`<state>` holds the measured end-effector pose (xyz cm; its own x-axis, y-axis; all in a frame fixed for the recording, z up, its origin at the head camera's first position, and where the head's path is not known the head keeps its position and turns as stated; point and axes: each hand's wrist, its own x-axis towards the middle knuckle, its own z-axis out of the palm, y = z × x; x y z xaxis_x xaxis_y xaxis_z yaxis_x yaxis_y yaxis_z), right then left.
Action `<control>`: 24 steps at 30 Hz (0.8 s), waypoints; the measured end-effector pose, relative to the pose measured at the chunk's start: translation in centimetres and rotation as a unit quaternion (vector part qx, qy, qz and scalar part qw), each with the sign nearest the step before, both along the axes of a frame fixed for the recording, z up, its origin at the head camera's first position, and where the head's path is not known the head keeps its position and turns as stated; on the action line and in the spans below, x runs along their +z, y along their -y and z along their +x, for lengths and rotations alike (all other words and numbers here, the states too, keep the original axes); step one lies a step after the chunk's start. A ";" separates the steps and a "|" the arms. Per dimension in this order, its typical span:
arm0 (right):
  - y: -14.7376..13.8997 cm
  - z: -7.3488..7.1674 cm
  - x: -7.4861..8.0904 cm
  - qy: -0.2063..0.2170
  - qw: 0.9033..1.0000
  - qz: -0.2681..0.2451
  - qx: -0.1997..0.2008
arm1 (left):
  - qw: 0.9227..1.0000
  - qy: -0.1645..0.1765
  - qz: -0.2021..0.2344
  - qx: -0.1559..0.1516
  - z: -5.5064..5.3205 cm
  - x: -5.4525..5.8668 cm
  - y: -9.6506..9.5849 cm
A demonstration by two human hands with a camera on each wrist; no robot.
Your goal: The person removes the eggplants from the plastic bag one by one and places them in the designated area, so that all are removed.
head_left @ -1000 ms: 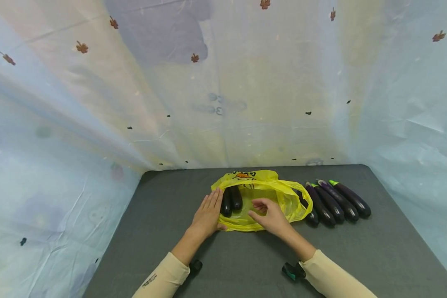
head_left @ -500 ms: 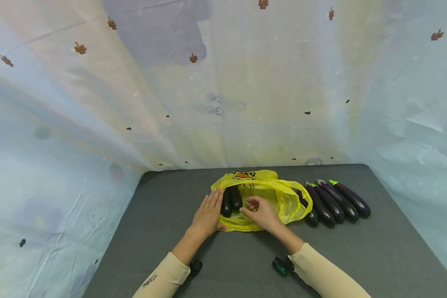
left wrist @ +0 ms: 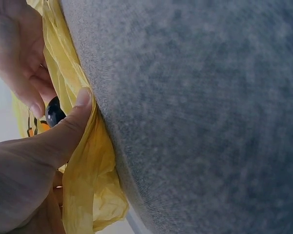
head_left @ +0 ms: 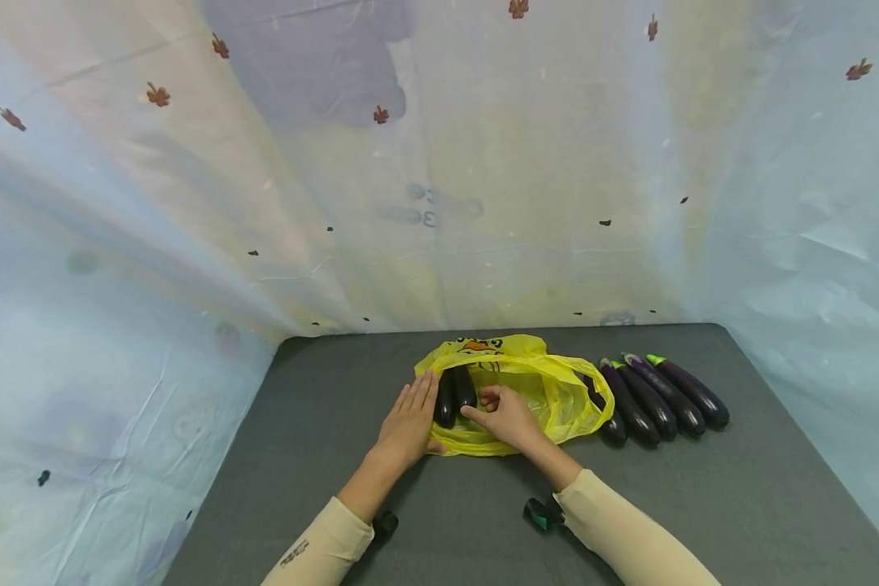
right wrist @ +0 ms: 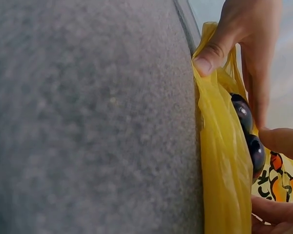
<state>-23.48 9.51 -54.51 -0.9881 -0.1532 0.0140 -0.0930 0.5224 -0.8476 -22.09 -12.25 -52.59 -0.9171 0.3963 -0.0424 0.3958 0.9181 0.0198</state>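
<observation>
A yellow plastic bag (head_left: pixel 476 446) lies on its side with its mouth toward me. Two dark eggplants (head_left: pixel 444 405) sit side by side at the bag's left. My left hand (head_left: pixel 408 419) rests against that left side with straight fingers, and its thumb (left wrist: pixel 71 127) presses the front rim. Inside the mouth, my right hand (head_left: pixel 511 419) has loosely bent fingers. Its thumb tip is at the lower end of the right eggplant (right wrist: pixel 257 155), touching or very near it. Most of the eggplants' length is hidden in the wrist views.
Several more eggplants (head_left: pixel 662 403) lie in a slanted row right of the bag, the nearest partly behind its handle loop (head_left: pixel 606 395). All rest on a grey table (head_left: pixel 322 399). A patterned plastic sheet (head_left: pixel 439 244) hangs behind and at both sides.
My right hand has moved left inside the bag's mouth, up to the right eggplant. My left hand, the bag and the eggplants show no visible shift.
</observation>
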 end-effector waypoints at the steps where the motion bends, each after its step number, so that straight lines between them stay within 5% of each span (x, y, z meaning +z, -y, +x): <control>1: 0.0 -0.1 0.0 0.001 1.000 0.001 0.000 | 1.000 0.000 -0.001 0.000 0.0 0.0 0.0; 24: 0.4 -0.4 0.1 -0.008 1.000 0.014 0.002 | 1.000 -0.014 0.001 -0.005 0.0 0.1 -0.1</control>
<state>-23.92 9.14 -54.43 -0.9872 -0.1576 0.0254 -0.1086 0.5464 -0.8305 -22.08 -12.18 -52.53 -0.9138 0.4058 -0.0160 0.4057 0.9139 0.0113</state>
